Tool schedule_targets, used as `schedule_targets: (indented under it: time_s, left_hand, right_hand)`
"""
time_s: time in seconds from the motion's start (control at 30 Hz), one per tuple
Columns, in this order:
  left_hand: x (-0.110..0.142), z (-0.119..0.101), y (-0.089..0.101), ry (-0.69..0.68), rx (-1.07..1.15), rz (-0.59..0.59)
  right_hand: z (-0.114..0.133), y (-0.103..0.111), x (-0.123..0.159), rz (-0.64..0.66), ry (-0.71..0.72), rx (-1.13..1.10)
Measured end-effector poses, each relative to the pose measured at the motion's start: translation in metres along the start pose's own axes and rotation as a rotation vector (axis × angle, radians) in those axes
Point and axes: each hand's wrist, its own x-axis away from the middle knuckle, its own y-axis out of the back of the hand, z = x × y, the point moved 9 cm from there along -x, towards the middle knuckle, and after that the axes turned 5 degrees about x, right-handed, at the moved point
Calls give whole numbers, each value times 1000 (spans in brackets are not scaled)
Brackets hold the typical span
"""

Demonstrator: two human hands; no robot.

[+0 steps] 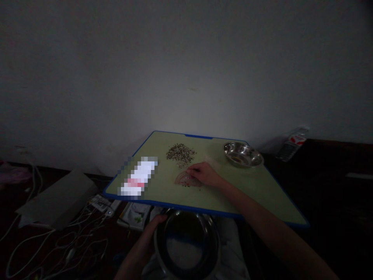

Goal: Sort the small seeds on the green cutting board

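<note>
My right hand is closed, its fingertips pinching the upper edge of a clear, pinkish half-round protractor that lies on the pale green tabletop. A few dark bits sit at the protractor's straight lower edge. Just beyond it spreads a pile of mixed dark and light seeds. Below the near table edge, my left hand grips the left rim of a large shiny metal basin resting on my lap. Its fingers are partly hidden by the basin.
A smaller steel bowl stands at the table's back right. Beside it lies a faint pale patch I cannot make out. A blurred-out phone-like bright shape lies at left. Cables cover the floor; a plastic bottle leans at right.
</note>
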Motion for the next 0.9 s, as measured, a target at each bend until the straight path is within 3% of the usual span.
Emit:
schedule_targets:
  time_s: [0.9]
  left_hand:
    - [-1, 6, 0, 70, 38, 15]
  right_hand:
    - [8, -2, 2, 81, 43, -36]
